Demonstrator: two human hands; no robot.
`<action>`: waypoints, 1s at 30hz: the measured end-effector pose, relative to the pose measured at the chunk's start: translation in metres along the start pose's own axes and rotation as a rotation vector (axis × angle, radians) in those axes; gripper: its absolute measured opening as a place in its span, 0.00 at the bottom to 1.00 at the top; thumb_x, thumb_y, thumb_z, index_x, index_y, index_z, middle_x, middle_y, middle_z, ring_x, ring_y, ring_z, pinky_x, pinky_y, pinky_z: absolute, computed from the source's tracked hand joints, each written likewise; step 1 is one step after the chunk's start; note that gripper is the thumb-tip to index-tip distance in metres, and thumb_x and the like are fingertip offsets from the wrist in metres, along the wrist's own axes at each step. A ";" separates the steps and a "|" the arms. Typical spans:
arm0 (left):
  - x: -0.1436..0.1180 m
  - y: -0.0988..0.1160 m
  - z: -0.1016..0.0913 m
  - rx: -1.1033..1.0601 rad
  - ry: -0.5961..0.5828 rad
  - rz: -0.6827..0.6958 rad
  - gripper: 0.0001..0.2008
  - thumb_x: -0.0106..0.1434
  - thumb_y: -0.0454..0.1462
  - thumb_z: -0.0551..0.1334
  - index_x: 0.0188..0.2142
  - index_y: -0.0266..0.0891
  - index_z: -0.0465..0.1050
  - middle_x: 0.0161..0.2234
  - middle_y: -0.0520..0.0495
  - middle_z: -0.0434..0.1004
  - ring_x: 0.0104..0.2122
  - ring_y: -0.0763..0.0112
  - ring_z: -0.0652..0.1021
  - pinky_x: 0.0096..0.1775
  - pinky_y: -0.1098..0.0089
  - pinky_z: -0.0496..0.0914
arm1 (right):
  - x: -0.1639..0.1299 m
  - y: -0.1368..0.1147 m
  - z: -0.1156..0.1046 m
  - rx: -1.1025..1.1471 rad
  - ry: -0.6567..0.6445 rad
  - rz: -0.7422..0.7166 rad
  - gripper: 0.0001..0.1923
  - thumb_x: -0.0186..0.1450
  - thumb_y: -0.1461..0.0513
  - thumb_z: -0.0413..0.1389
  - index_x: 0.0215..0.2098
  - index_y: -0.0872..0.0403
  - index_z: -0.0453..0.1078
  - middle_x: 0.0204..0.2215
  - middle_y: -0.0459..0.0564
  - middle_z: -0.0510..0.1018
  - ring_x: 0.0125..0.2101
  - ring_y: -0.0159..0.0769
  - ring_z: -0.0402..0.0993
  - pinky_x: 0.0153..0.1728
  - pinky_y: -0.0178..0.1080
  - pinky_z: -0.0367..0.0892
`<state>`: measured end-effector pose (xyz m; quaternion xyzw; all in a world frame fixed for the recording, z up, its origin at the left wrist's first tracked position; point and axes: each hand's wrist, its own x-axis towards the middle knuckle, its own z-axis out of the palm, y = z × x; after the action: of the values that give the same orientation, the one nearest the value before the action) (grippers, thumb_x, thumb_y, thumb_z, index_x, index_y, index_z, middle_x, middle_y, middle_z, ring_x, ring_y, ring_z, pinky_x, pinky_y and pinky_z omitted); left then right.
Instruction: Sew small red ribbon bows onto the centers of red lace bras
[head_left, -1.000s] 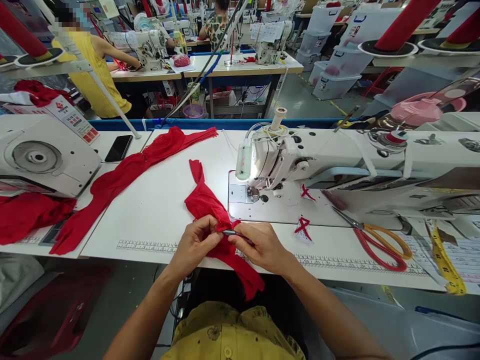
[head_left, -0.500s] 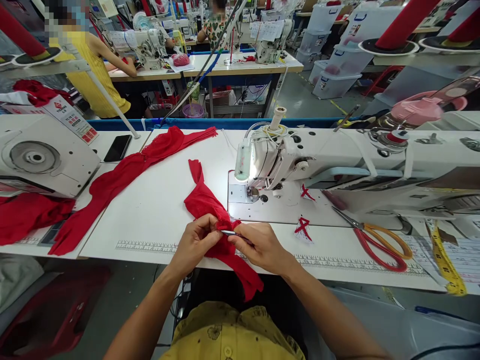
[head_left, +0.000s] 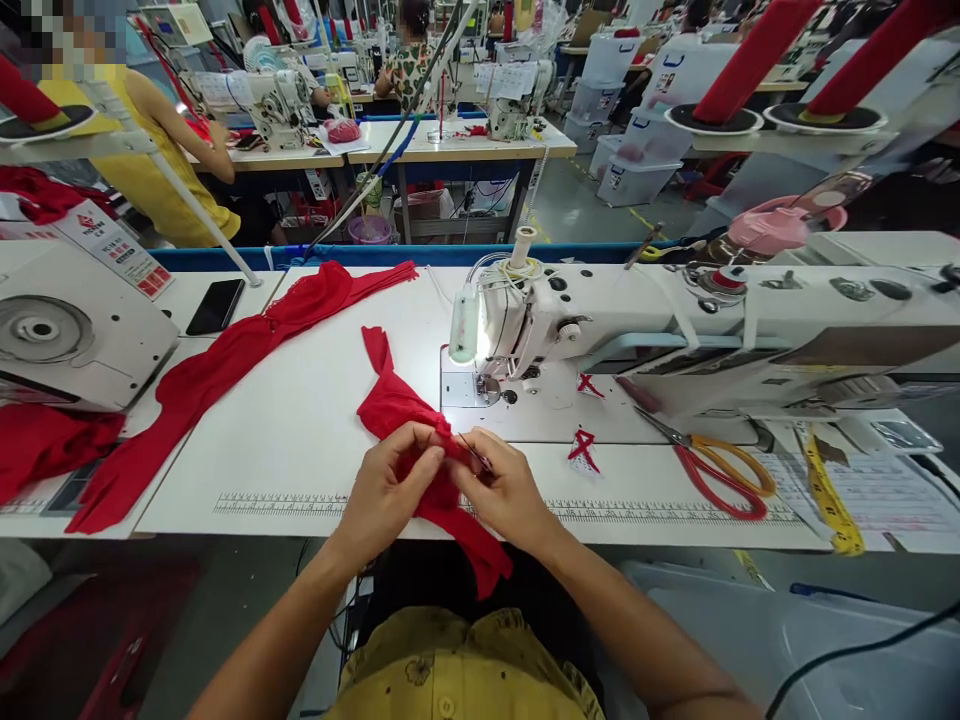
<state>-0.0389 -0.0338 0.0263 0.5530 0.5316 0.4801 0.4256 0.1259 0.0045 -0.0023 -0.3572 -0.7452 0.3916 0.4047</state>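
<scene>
A red fabric piece [head_left: 397, 400], narrow at its far end, lies bunched on the white sewing table, and its near end hangs over the front edge. My left hand [head_left: 394, 485] pinches the fabric at its gathered middle between thumb and fingers. Just to the right, my right hand [head_left: 506, 490] is closed around a slim dark metal tool [head_left: 478, 458], its fingertips meeting the same gathered spot. The tool's exact kind is hard to make out, since the fingers cover part of it. The sewing machine's presser foot [head_left: 489, 388] stands beyond my right hand.
A long red fabric piece [head_left: 225, 365] stretches across the table's left side near a phone [head_left: 215, 307]. Right of my hands are two small red-and-white pieces [head_left: 583, 450], scissors [head_left: 720, 465] and a yellow tape measure [head_left: 829, 495]. The sewing machine [head_left: 637, 310] spans the right side.
The tool has turned from pointing left across the fabric to lying slanted inside my right hand. My right fingertips have come closer to my left ones. The whole view has shifted slightly.
</scene>
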 end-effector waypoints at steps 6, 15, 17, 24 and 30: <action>0.020 0.012 -0.033 0.435 -0.146 0.385 0.17 0.67 0.36 0.61 0.55 0.44 0.70 0.54 0.42 0.73 0.55 0.60 0.71 0.58 0.58 0.64 | 0.013 -0.007 -0.033 0.126 -0.172 0.024 0.14 0.70 0.58 0.53 0.27 0.53 0.62 0.25 0.42 0.59 0.26 0.29 0.57 0.27 0.34 0.56; 0.029 0.016 -0.006 0.109 -0.064 -0.075 0.13 0.66 0.45 0.59 0.31 0.39 0.70 0.25 0.54 0.67 0.26 0.74 0.67 0.27 0.74 0.61 | -0.017 -0.021 -0.022 -0.078 0.220 0.115 0.07 0.67 0.56 0.58 0.40 0.50 0.67 0.28 0.42 0.67 0.25 0.30 0.62 0.27 0.34 0.60; 0.027 0.013 0.007 -0.029 -0.002 -0.134 0.13 0.65 0.46 0.60 0.30 0.39 0.68 0.25 0.55 0.66 0.25 0.75 0.66 0.27 0.74 0.61 | -0.032 -0.022 0.005 -0.070 0.131 0.135 0.15 0.61 0.55 0.64 0.41 0.49 0.66 0.32 0.44 0.70 0.28 0.32 0.66 0.29 0.35 0.63; 0.033 0.011 -0.001 -0.066 -0.112 -0.189 0.15 0.64 0.48 0.61 0.31 0.39 0.66 0.24 0.56 0.63 0.23 0.77 0.63 0.25 0.76 0.58 | -0.044 -0.007 0.028 0.026 0.006 0.090 0.04 0.65 0.61 0.53 0.32 0.50 0.62 0.30 0.45 0.68 0.30 0.35 0.66 0.32 0.39 0.63; 0.033 0.037 -0.081 0.433 -0.584 -0.076 0.17 0.51 0.47 0.72 0.36 0.42 0.74 0.26 0.55 0.70 0.26 0.72 0.69 0.28 0.74 0.62 | -0.058 -0.038 -0.085 0.409 -0.012 0.403 0.13 0.66 0.51 0.58 0.36 0.50 0.65 0.22 0.40 0.63 0.19 0.27 0.54 0.18 0.32 0.51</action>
<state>-0.1123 -0.0072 0.0797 0.7239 0.4972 0.1620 0.4500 0.2166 -0.0360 0.0429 -0.4066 -0.5670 0.6085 0.3781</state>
